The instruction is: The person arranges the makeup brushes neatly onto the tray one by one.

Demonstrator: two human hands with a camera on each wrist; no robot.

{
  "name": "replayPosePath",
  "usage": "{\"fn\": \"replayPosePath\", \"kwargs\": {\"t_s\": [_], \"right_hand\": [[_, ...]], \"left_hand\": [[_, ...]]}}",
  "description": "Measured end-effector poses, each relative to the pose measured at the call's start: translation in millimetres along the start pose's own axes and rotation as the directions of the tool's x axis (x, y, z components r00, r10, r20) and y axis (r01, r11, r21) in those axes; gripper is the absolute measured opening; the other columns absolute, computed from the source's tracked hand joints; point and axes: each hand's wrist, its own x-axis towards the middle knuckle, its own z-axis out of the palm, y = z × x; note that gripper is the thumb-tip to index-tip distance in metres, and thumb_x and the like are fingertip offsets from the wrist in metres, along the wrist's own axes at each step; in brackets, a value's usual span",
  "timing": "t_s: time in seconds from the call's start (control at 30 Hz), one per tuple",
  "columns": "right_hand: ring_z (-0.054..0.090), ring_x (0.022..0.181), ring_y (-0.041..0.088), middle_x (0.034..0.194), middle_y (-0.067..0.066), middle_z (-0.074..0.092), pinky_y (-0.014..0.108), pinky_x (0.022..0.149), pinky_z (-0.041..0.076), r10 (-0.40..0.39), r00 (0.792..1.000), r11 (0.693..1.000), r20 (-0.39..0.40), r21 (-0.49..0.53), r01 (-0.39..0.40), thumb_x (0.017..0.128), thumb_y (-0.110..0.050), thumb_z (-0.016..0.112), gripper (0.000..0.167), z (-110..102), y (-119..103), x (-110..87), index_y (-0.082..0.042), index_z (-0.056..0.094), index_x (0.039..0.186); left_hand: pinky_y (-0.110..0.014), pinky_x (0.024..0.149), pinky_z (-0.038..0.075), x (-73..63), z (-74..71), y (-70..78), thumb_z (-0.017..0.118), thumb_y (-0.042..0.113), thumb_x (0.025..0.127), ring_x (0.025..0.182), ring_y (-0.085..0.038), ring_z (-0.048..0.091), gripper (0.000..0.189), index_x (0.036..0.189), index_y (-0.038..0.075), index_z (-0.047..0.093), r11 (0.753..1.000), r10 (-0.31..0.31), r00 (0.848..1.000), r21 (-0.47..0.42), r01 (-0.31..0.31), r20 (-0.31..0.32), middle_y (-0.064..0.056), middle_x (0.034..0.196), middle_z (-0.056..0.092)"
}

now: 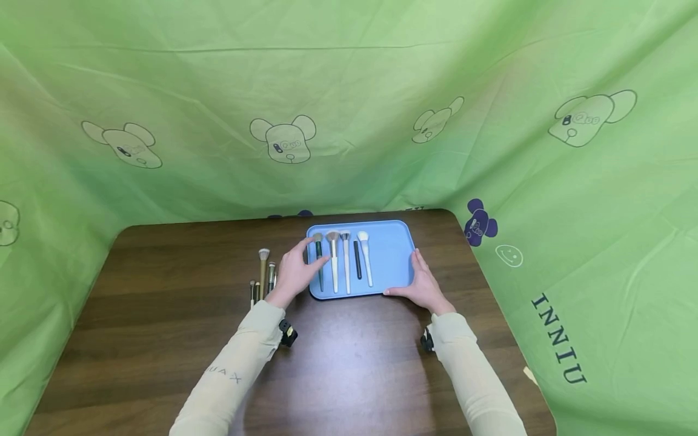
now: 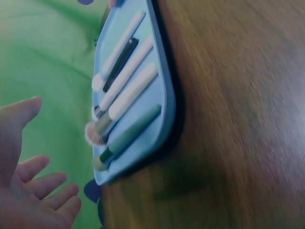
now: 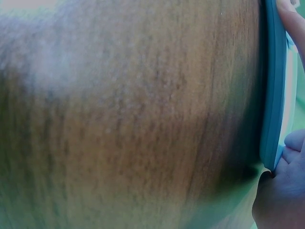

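A blue tray (image 1: 392, 257) lies on the table with several makeup brushes side by side in its left and middle part. From the left come a green brush (image 1: 320, 269), two pale-handled brushes (image 1: 335, 269), a short black stick (image 1: 357, 263) and a white brush (image 1: 367, 260). At the tray's left edge my left hand (image 1: 293, 274) is spread, thumb apart from the fingers; the left wrist view shows its palm with nothing in it. My right hand (image 1: 424, 287) grips the tray's near right corner, thumb along the front rim and fingers at the right side.
More makeup brushes (image 1: 263, 269) lie on the wooden table (image 1: 163, 315) left of the tray, partly hidden behind my left wrist. A green printed cloth (image 1: 349, 79) hangs close behind the table and along both sides.
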Motion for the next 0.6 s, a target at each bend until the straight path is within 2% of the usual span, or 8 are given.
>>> {"fn": "replayPosePath", "kwargs": {"t_s": [0.37, 0.6], "right_hand": [[0.007, 0.153, 0.037, 0.168, 0.020, 0.001, 0.052, 0.119, 0.020, 0.010, 1.000, 1.000, 0.008, -0.009, -0.010, 0.065, -0.063, 0.089, 0.143, 0.2, 1.4, -0.7, 0.007, 0.007, 0.159], [0.008, 0.153, 0.036, 0.168, 0.020, 0.001, 0.051, 0.119, 0.021, 0.010, 1.000, 1.000, 0.009, -0.006, -0.010, 0.065, -0.062, 0.090, 0.143, -0.2, -0.5, -0.1, 0.006, 0.007, 0.159]], "left_hand": [[-0.053, 0.110, 0.038, -14.8, -17.1, -18.2, 0.074, 0.039, 0.094, 0.138, -0.037, 0.044, 0.072, 0.151, 0.005, 0.046, 1.000, -0.010, 0.999, 0.017, 0.011, -0.044, -0.018, 0.151, 0.049], [-0.056, 0.107, 0.040, -24.2, -38.3, -35.7, 0.073, 0.043, 0.093, 0.135, -0.040, 0.047, 0.075, 0.151, 0.005, 0.046, 0.998, -0.042, 0.994, 0.045, 0.046, -0.098, -0.021, 0.150, 0.049]]}}
